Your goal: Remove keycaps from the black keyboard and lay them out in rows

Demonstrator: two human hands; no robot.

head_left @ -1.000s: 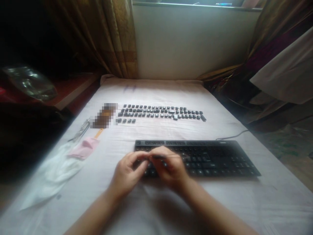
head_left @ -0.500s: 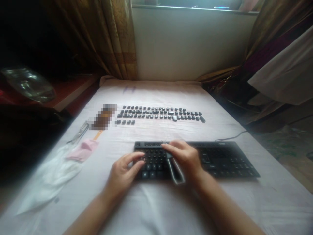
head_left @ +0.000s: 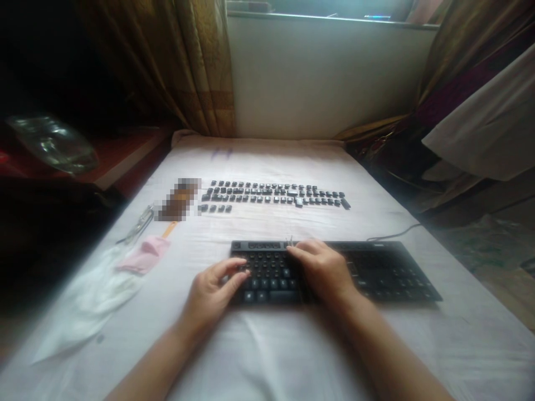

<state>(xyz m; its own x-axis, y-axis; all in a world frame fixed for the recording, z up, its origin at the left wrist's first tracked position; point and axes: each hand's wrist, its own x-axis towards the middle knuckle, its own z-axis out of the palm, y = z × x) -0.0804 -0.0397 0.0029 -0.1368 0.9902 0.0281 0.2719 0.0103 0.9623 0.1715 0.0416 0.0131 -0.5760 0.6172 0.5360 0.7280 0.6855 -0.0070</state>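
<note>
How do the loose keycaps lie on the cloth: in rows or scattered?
In rows. The keycaps lie in straight lines on the white cloth, beyond the keyboard.

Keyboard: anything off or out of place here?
Yes: loose keycaps lie in rows on the cloth beyond the keyboard, not on it. The end keycap on the right sits askew. Left hand and right hand rest on the keyboard's left half; blur hides any empty sockets.

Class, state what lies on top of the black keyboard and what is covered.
On the keyboard lie the left hand, at its left end, and the right hand, near its middle. The keys beneath them are covered.
</note>
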